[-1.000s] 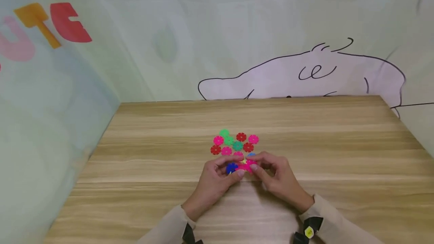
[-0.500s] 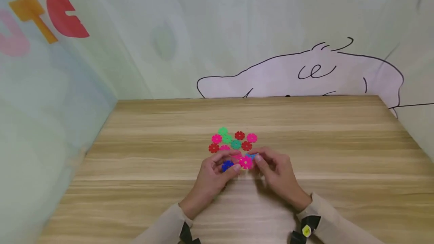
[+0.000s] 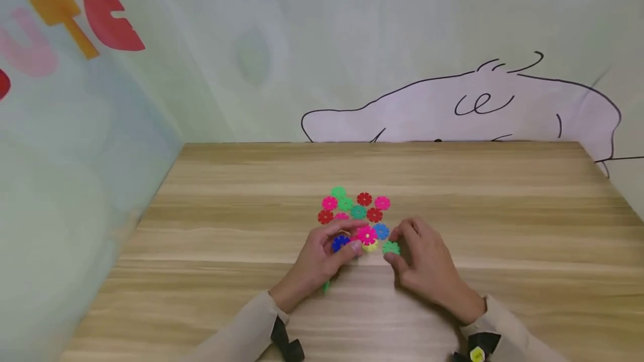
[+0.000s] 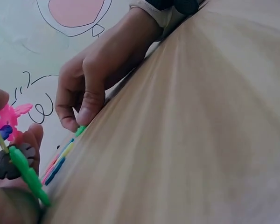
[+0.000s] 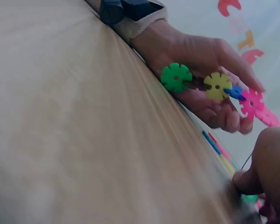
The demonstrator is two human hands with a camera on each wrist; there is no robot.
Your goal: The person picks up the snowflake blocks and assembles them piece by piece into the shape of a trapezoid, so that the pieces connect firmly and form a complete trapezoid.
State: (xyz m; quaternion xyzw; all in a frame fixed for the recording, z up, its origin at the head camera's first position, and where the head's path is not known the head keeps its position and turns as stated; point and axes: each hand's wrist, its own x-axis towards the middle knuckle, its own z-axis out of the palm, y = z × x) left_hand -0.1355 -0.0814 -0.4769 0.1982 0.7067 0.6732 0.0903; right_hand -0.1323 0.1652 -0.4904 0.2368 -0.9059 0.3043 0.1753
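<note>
My left hand [image 3: 317, 256] grips a chain of interlocked notched plastic discs between thumb and fingers. In the right wrist view the chain runs from a green disc [image 5: 176, 78] past a dark one, a yellow disc [image 5: 218, 86] and a blue disc [image 5: 235, 92] to pink discs [image 5: 252, 103] at the fingertips. My right hand [image 3: 430, 264] pinches a loose green notched disc [image 3: 391, 247] low at the table, right of the chain. A light blue disc [image 3: 382, 232] and a pale yellow disc [image 3: 370, 246] lie between the hands.
Several loose red, pink and green discs lie flat beyond my hands, among them a teal disc [image 3: 358, 212] and a red disc [image 3: 364, 199]. The wooden table [image 3: 226, 200] meets a printed backdrop [image 3: 241, 105] at its far edge.
My right hand has come away from the pink discs of the chain and moved right, and now pinches the green disc. My left hand keeps the chain in nearly the same place.
</note>
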